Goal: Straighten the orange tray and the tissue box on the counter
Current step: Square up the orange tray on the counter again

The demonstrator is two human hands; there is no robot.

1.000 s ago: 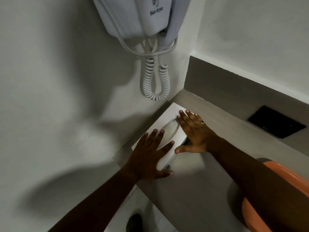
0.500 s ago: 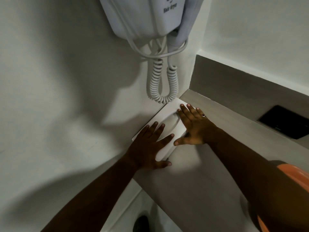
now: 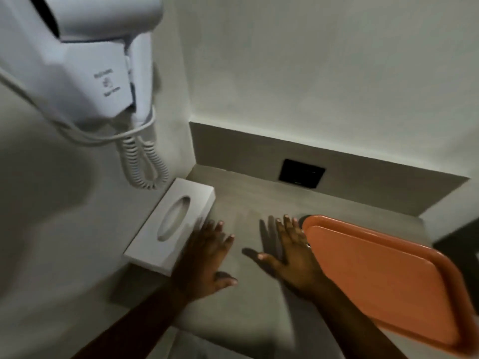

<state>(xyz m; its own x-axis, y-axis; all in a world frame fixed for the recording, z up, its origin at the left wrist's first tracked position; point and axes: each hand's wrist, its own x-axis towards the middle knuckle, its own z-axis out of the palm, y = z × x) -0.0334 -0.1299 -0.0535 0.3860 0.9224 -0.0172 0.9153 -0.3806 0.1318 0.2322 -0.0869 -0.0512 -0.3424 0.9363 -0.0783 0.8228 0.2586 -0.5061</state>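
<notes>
The white tissue box (image 3: 172, 224) with an oval slot lies against the left wall on the grey counter (image 3: 248, 200). My left hand (image 3: 207, 257) hovers just right of the box, fingers spread, holding nothing. My right hand (image 3: 290, 252) is flat and open over the counter, its outer edge beside the left rim of the orange tray (image 3: 383, 278). The tray lies at an angle on the right, its near corner past the counter's front edge. My right forearm covers part of the tray's near-left rim.
A white wall-mounted hair dryer (image 3: 98, 60) with a coiled cord (image 3: 145, 164) hangs above the box. A black plate (image 3: 302, 173) is set in the grey backsplash. A dark object (image 3: 458, 244) stands at the far right edge.
Both hands have lifted off the tissue box and moved right. The box now rests along the left wall. The view has swung right, showing the whole tray.
</notes>
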